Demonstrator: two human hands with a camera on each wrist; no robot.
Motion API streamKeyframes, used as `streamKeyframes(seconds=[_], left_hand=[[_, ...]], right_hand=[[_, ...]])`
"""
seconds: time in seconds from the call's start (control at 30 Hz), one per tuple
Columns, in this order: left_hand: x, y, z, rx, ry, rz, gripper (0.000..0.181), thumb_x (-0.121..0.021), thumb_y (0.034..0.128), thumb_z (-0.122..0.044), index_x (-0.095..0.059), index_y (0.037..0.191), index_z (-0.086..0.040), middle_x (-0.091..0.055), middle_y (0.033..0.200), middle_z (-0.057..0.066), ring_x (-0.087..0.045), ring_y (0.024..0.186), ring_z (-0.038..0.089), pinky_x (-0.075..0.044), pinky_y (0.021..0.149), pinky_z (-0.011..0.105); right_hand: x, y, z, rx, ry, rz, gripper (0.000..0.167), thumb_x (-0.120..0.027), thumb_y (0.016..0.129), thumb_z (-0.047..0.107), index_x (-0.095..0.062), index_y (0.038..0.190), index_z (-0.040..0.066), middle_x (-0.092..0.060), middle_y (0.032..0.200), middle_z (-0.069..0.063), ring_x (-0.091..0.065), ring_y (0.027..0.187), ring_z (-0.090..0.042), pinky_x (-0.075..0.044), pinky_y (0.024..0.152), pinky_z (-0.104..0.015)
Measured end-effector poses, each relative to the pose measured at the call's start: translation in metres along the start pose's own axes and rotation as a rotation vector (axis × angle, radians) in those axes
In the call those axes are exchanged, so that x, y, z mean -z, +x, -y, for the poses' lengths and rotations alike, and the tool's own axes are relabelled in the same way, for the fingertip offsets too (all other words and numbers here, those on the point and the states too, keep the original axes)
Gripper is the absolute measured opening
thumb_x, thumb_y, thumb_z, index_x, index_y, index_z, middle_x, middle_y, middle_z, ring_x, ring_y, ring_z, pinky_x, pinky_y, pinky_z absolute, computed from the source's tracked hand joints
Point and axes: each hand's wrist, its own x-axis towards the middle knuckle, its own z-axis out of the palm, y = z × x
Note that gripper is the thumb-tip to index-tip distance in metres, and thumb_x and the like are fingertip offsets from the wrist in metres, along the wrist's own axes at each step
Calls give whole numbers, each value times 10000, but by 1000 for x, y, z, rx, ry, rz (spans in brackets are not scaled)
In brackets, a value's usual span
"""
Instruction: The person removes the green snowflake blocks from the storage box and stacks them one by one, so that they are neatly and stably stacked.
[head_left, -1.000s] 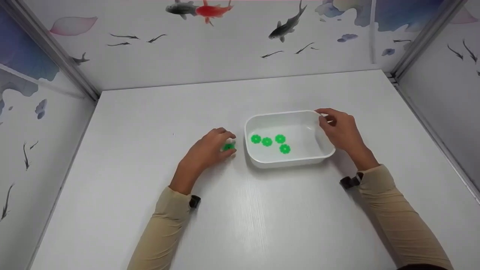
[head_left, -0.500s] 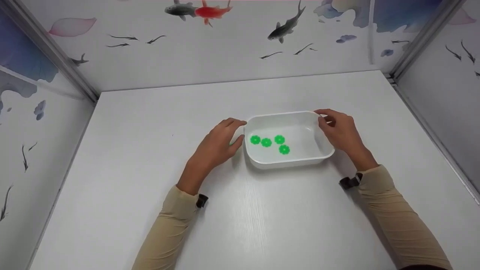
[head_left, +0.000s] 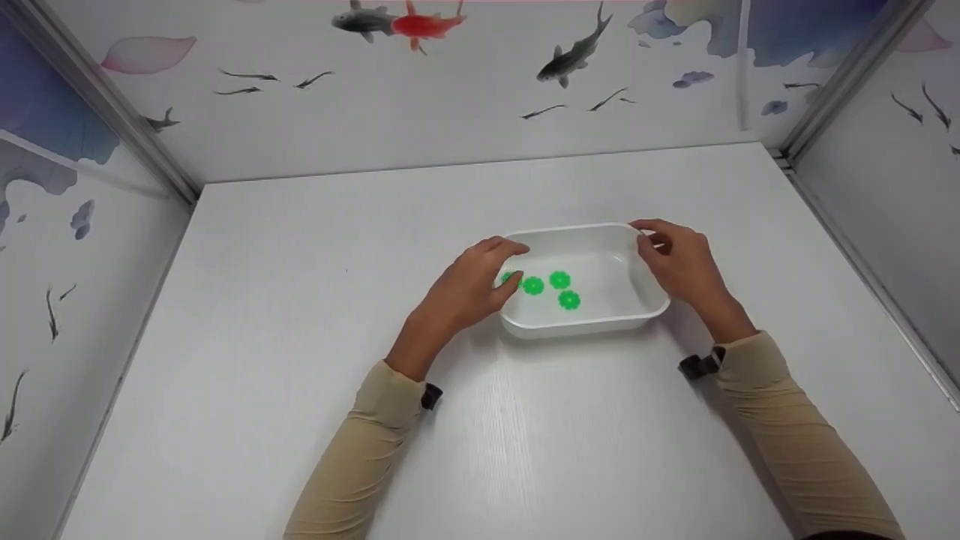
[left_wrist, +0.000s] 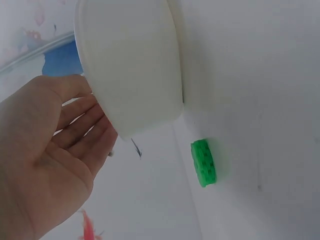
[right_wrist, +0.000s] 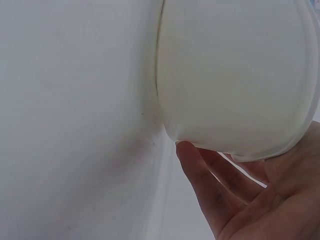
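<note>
A white rectangular plastic tub (head_left: 600, 289) stands on the table, holding several green flower-shaped discs (head_left: 569, 300). My left hand (head_left: 469, 289) reaches over the tub's left end, thumb and index finger apart, with nothing visible between them. One disc in the tub is partly covered by that thumb. In the left wrist view, the fingertips go out of sight behind the tub wall; a thick green disc with a notched edge (left_wrist: 203, 163) lies outside the tub, hidden from the head view. With thumb and fingers, my right hand (head_left: 686, 262) grips the rim at the right end.
The white table (head_left: 300, 337) is bounded by white panels printed with fish and lotus, one at the back (head_left: 450, 120) and one on each side. Metal posts stand at the two back corners.
My left hand has moved right, from around a green disc on the table to above the tub's left end. My right hand and the tub have stayed in place.
</note>
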Motion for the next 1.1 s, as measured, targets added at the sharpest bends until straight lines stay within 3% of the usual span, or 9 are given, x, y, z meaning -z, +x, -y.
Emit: streamKeyframes(seconds=[0.3,0.47,0.7,0.93,1.1], left_hand=[[-12,17,-7,-31,-13,92,446,-754,1032,-166,-651,1458,-86,-674,1445,82,-680,1305,244,-576,1105,361],[-15,23,-9,-14,18,142,471,-791,1004,-163,-659,1449,-79,-677,1440,93,-695,1277,251,-595,1066,358],[-19,31,-14,64,212,224,447,-791,994,-109,-686,1428,-100,-696,1419,86,-680,1319,226,-599,1076,383],[-24,38,-21,106,431,269,277,-744,1011,-52,-733,1286,-88,-740,1231,99,-669,1041,188,-650,919,353],[-26,41,-28,165,522,302,236,-731,1028,-75,-751,1261,-109,-757,1164,86,-582,925,176,-648,911,334]], right_hand=[[0,1,0,6,3,-1,398,-555,1118,278,-671,1478,153,-747,1324,-242,-759,1169,-407,-607,1014,-585],[0,1,1,-1,-5,1,401,-553,1121,289,-665,1485,164,-744,1328,-235,-752,1176,-399,-607,1011,-582],[0,1,1,13,3,-13,390,-559,1118,288,-683,1466,164,-764,1300,-218,-772,1135,-380,-617,985,-529],[0,2,1,-6,4,-5,385,-562,1114,269,-679,1466,164,-756,1318,-217,-767,1143,-381,-615,996,-552],[0,2,2,-3,3,-3,382,-559,1114,252,-678,1463,152,-754,1314,-230,-762,1151,-393,-614,995,-569]])
